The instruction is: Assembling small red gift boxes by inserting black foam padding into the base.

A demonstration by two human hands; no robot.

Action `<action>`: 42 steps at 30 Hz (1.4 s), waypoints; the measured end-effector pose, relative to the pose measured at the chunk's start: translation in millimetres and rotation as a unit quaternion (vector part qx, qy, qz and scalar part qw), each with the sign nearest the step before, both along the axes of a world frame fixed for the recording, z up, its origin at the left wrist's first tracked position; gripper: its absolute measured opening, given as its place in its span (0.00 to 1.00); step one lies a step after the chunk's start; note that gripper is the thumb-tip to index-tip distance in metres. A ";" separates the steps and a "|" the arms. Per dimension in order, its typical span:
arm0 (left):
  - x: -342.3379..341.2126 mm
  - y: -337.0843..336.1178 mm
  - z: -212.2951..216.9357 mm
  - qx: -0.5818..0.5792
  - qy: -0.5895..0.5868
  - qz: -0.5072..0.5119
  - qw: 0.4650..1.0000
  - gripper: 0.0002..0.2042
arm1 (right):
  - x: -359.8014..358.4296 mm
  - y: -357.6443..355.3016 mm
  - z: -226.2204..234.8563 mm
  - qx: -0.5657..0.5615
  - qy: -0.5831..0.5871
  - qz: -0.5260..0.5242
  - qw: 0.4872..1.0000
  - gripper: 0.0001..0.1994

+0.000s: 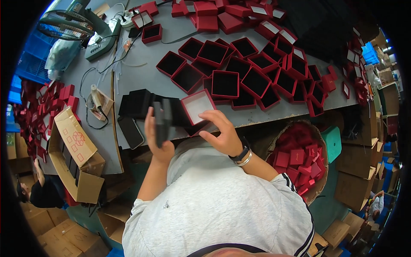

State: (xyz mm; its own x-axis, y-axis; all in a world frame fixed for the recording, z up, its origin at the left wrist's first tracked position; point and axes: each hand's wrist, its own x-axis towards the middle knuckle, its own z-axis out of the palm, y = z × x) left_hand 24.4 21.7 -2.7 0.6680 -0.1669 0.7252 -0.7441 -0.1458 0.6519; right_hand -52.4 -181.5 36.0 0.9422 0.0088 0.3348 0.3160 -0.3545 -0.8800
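Note:
Close to the table's near edge, my left hand [162, 152] grips a few dark foam inserts [162, 120], stood on edge and smeared by motion. My right hand [225, 136] rests its fingers on the near right edge of a small red box [198, 106] with a white inside, thumb apart from the fingers. More black inserts [136, 103] are piled just left of that box. Beyond it, several open red boxes with black inside, one of them upright and nearest [225, 84], lie heaped together.
A phone [131, 132] lies by the black pile. Left are a fan [100, 40], a glue gun [96, 96] and a cardboard box [76, 137]. More red boxes [207, 21] crowd the far side. A bin of red lids [297, 158] stands right, below the table edge [274, 122].

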 end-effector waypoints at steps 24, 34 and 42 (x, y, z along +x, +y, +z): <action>7.9 -33.4 11.8 0.061 0.253 -0.003 0.965 0.22 | 57.0 -41.1 -18.7 0.025 0.168 -0.095 0.981 0.18; 5.0 -52.3 -18.5 -0.018 0.296 0.013 0.955 0.22 | 49.2 -5.8 -30.0 -0.183 -0.078 -0.221 0.955 0.19; 5.6 -57.7 -28.8 0.021 0.263 0.035 0.964 0.22 | 27.3 -18.1 -48.8 0.189 0.130 -0.188 0.955 0.10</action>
